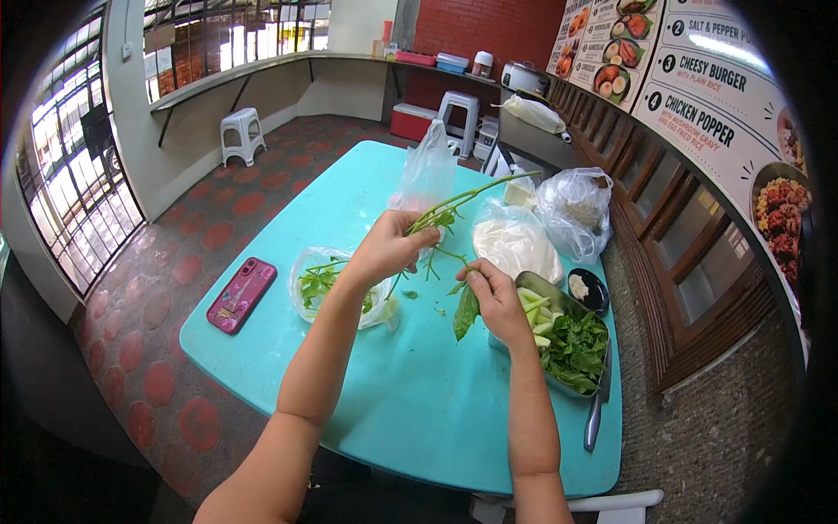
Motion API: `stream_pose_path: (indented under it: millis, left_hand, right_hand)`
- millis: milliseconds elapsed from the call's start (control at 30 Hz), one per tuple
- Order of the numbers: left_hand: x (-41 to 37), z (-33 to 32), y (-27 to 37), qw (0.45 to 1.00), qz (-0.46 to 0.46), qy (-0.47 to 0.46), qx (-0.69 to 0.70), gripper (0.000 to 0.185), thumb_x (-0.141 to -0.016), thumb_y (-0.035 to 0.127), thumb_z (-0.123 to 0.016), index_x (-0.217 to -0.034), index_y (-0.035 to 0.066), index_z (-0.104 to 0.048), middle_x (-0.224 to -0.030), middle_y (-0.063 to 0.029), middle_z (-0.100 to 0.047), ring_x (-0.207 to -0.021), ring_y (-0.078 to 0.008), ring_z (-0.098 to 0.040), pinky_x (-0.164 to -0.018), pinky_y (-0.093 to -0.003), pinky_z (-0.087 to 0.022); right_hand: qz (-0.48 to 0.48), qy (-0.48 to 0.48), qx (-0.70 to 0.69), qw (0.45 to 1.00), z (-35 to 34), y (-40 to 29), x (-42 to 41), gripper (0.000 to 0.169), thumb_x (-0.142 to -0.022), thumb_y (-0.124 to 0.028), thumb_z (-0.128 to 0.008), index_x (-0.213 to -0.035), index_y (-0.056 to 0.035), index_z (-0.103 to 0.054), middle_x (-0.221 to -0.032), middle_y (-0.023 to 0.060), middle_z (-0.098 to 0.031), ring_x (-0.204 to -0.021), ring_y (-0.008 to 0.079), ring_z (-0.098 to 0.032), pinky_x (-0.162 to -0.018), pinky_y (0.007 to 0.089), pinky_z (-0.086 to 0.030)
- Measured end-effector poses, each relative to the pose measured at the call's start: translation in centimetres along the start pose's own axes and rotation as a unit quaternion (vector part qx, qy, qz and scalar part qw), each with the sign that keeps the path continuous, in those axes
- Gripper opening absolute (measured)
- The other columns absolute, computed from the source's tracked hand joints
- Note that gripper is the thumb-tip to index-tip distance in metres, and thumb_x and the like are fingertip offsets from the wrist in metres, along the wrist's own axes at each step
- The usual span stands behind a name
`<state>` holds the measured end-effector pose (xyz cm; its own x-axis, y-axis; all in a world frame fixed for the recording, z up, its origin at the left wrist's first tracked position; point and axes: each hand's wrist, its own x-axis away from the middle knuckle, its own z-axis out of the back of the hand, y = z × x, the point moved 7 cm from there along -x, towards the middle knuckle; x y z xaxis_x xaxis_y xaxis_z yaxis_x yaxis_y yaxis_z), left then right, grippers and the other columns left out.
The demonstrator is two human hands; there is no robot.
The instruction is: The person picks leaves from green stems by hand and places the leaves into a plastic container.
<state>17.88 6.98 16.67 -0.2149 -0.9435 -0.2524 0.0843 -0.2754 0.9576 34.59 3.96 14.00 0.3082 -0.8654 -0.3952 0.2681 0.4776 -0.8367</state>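
Observation:
Above the middle of the turquoise table point(419, 393), my left hand point(396, 245) grips a bunch of long green stems point(474, 193). To its right, my right hand point(491, 295) pinches a side stem with a green leaf point(466, 314) hanging below the fingers. A metal container point(550, 285) by my right wrist holds cut pale green vegetable pieces point(538, 318) and a heap of leafy greens point(576, 350). Stems and leaves lie in an open clear plastic bag point(304, 262) left of my left hand. Small leaf bits point(410, 295) are scattered between the hands.
A knife point(594, 419) lies at the table's right edge, near a small black dish point(589, 288) with something whitish. Plastic bags, one with white contents point(514, 242) and another crumpled point(576, 209), stand at the back right. A phone in a pink case point(242, 295) lies at left.

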Motion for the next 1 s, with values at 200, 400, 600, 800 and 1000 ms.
stream_pose_path:
  millis: [200, 400, 600, 800, 1000]
  left_hand:
    - [0.3, -0.8, 0.5, 1.0, 0.004, -0.007, -0.018, 0.027, -0.083, 0.022, -0.062, -0.095, -0.003, -0.064, -0.071, -0.002, -0.058, -0.052, -0.0076, -0.049, -0.047, -0.0249, -0.047]
    - [1.0, -1.5, 1.6, 0.999, -0.033, -0.011, -0.005, 0.026, -0.084, 0.021, -0.061, -0.097, -0.001, -0.064, -0.065, 0.0004, -0.054, -0.05, -0.0067, -0.046, -0.046, -0.024, -0.041]
    - [1.5, 3.0, 3.4, 0.992, -0.114, 0.055, 0.024, 0.02, -0.087, 0.021, -0.06, -0.085, 0.002, -0.058, -0.061, 0.002, -0.05, -0.048, -0.0063, -0.046, -0.045, -0.0218, -0.038]
    - [2.5, 6.7, 4.0, 0.986, -0.131, 0.099, 0.01, 0.022, -0.088, 0.024, -0.06, -0.081, 0.003, -0.057, -0.058, 0.0034, -0.048, -0.048, -0.0046, -0.044, -0.045, -0.0216, -0.037]
    - [3.1, 9.2, 2.8, 0.97, -0.11, 0.15, -0.156, 0.025, -0.081, 0.021, -0.062, -0.074, -0.003, -0.058, -0.053, -0.0024, -0.045, -0.049, -0.009, -0.042, -0.046, -0.0289, -0.034]
  right_hand:
    - [0.025, 0.042, 0.069, 0.996, 0.7, 0.1, 0.2, 0.016, -0.087, -0.011, -0.047, -0.085, 0.0003, -0.057, -0.063, 0.0091, -0.05, -0.058, 0.0163, -0.049, -0.056, 0.0301, -0.039]
    - [0.094, 0.181, 0.129, 0.97, 1.8, -0.4, 0.1, 0.014, -0.081, -0.011, -0.049, -0.075, 0.0007, -0.055, -0.064, 0.0169, -0.052, -0.059, 0.0271, -0.055, -0.057, 0.0344, -0.043]
    - [0.012, 0.262, 0.041, 0.964, 9.9, 1.7, 2.1, 0.02, -0.085, -0.014, -0.047, -0.074, 0.0011, -0.055, -0.065, 0.007, -0.057, -0.062, 0.0128, -0.054, -0.058, 0.031, -0.043]
    - [-0.233, 0.158, 0.405, 0.87, 19.9, 6.1, 8.5, 0.027, -0.082, -0.02, -0.045, -0.087, 0.0009, -0.061, -0.09, 0.0261, -0.059, -0.088, 0.0411, -0.058, -0.076, 0.0462, -0.046]
    - [-0.375, 0.057, 0.499, 0.779, 18.9, 10.9, 13.2, 0.061, -0.08, -0.028, -0.06, -0.133, -0.0092, -0.038, -0.138, 0.0235, -0.032, -0.117, 0.0408, -0.045, -0.097, 0.0465, -0.038]
